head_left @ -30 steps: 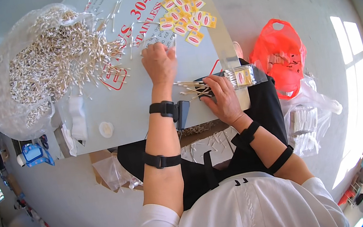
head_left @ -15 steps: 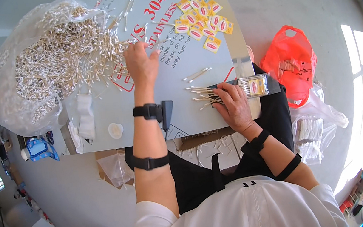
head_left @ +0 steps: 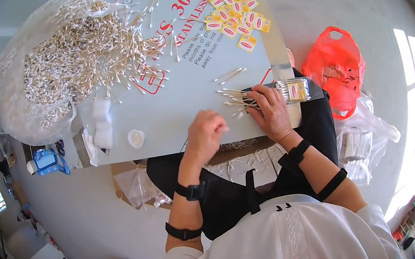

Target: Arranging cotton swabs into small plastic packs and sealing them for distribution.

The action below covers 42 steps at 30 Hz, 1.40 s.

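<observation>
My left hand (head_left: 207, 136) is over the table's near edge, its fingers curled together. A small white spot shows at its fingertips; what they hold, if anything, I cannot make out. My right hand (head_left: 271, 112) presses down on a bundle of cotton swabs (head_left: 237, 96), whose tips fan out to the left. To the right of that hand, more swabs and a yellow-and-white card (head_left: 297, 90) lie in a clear sleeve (head_left: 314, 88) on a dark strip. Two loose swabs (head_left: 230, 76) lie just beyond. At the far left, a large clear bag (head_left: 13, 109) spills a heap of swabs (head_left: 86, 61).
Several yellow cards (head_left: 236, 14) are scattered at the far right of the grey printed tabletop (head_left: 187, 95). Near the left edge are a small white round dish (head_left: 136, 138) and a white pad (head_left: 103, 123). A red plastic bag (head_left: 334, 72) hangs beyond the right edge.
My left hand has come back from the swab heap toward me and to the right, its fingers now curled. My right hand stays on the swab bundle.
</observation>
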Tool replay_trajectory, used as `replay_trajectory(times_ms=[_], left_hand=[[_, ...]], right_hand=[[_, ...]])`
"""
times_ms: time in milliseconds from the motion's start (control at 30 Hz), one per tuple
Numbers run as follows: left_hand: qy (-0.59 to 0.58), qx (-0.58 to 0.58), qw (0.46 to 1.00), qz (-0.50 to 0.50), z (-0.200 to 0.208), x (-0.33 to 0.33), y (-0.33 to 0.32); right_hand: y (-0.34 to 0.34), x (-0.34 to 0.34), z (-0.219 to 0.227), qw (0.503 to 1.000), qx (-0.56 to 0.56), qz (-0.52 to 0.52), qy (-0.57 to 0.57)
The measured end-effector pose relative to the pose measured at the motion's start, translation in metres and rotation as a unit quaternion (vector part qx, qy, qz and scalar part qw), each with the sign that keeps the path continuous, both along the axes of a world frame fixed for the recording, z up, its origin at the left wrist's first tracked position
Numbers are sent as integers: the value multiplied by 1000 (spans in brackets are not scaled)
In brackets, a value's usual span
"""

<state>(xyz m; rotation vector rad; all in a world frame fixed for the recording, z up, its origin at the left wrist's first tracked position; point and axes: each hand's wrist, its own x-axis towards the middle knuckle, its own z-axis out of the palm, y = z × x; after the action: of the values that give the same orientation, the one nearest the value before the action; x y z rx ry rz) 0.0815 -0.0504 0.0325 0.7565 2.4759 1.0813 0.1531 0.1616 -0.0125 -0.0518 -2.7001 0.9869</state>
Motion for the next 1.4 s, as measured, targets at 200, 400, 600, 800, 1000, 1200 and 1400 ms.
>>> replay_trajectory(times_ms=[200,400,600,800,1000,1200,1400], left_hand=[[0,29,992,119,-10,-33,-14],[372,-187,896,155,-27,-173,-1],[273,-337,900,36,-10,-231,-6],[332,-334,882,-25,-19,-247,-20],[406,-217,888,-4,-5,-226,-9],[358,-156,920,-34,-27,-162,34],[281,3,959,30,-26,-133,38]], right_hand=[[2,1,1,1000,16,6,1],[-4,-3,5,1000,8,19,-7],[3,0,5,1000,11,14,-26],[0,-1,6,1000,11,19,-22],[2,0,3,1000,14,15,-15],[0,0,6,999,12,16,-25],[0,0,5,1000,7,14,-12]])
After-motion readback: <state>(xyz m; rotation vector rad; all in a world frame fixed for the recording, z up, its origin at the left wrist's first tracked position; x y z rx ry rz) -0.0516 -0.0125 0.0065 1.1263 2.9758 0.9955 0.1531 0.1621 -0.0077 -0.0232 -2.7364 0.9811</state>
